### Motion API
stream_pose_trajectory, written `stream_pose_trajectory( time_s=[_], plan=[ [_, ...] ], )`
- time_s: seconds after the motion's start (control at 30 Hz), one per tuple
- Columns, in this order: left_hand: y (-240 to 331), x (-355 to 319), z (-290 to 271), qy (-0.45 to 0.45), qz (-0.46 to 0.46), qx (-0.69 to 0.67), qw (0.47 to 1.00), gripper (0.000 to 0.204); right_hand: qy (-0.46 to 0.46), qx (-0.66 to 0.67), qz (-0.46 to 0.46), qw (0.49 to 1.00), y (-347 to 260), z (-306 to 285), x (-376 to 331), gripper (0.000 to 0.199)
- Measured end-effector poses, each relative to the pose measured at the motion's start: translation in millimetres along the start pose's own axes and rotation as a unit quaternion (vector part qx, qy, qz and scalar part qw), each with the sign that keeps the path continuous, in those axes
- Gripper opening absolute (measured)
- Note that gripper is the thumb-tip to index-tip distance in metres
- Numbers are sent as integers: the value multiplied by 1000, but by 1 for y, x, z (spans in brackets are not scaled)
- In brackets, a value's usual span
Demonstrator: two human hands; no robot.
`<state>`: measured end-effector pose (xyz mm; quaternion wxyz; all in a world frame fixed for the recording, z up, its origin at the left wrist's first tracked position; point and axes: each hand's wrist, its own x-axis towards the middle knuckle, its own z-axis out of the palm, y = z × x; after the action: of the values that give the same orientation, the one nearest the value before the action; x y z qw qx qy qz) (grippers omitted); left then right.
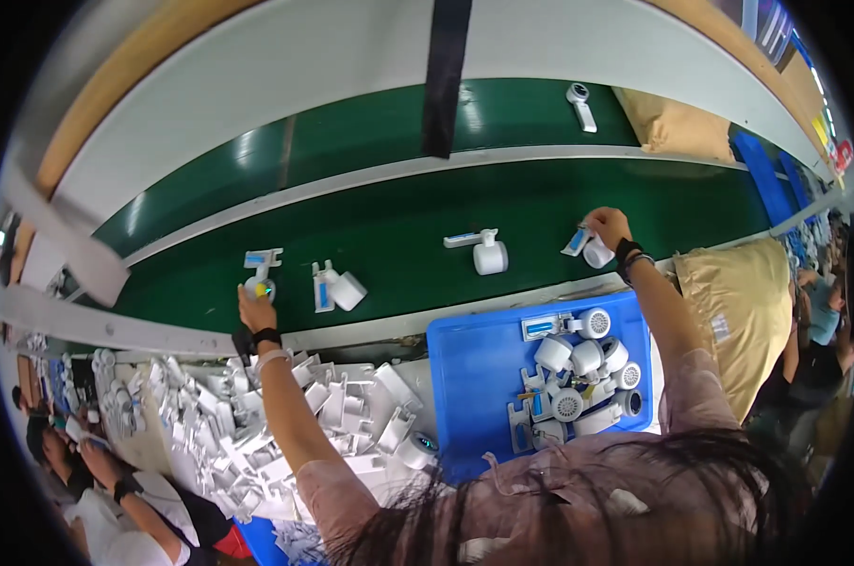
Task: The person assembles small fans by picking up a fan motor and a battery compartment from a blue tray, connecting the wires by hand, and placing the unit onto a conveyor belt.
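On the green conveyor belt [398, 226] several opened white handheld fans lie spread out, with round heads and handle shells showing blue inserts. At the left, my left hand [255, 309] is closed on the near side of one fan [260, 284], which has a small yellow part and a lit spot. Far to the right, my right hand [611, 224] pinches another fan [596, 252] by its upper part, its blue insert tilted to the left. Between my hands lie a fan [348, 291] nearer the left and a second one [490, 257] nearer the right.
Nearest me, a blue tray [455, 396] holds several fans beside a heap of white plastic shells [248, 434]. A tan sack [733, 302] stands at the right. A finished-looking fan [581, 108] and another sack [677, 123] rest on the far belt. Co-workers sit at both sides.
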<state>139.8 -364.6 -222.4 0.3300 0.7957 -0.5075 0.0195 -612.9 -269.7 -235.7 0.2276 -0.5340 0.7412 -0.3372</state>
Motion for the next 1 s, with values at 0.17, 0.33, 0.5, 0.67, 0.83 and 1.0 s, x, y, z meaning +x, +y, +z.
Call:
stream_pose_trajectory(
  time_s=[0.17, 0.33, 0.5, 0.67, 0.83, 1.0],
  plan=[
    [-19, 6, 3, -10, 57, 62, 996, 41, -38, 412, 151, 898, 8, 7, 11, 36],
    [-41, -6, 10, -10, 94, 47, 994, 53, -90, 256, 75, 960, 1, 10, -16, 63],
    [-15, -2, 25, -56, 34, 66, 996, 55, -116, -41, -8, 992, 8, -1, -24, 83],
    [-7, -20, 21, -30, -43, 115, 992, 63, -69, -40, 94, 992, -24, 9, -24, 77],
    [28, -39, 27, -59, -43, 176, 982, 67, -101, -10, 171, 980, -33, -13, -25, 73],
    [6, -21, 44, -27, -52, 140, 988, 67, -24, -12, 124, 992, 5, -12, -30, 58]
  ],
)
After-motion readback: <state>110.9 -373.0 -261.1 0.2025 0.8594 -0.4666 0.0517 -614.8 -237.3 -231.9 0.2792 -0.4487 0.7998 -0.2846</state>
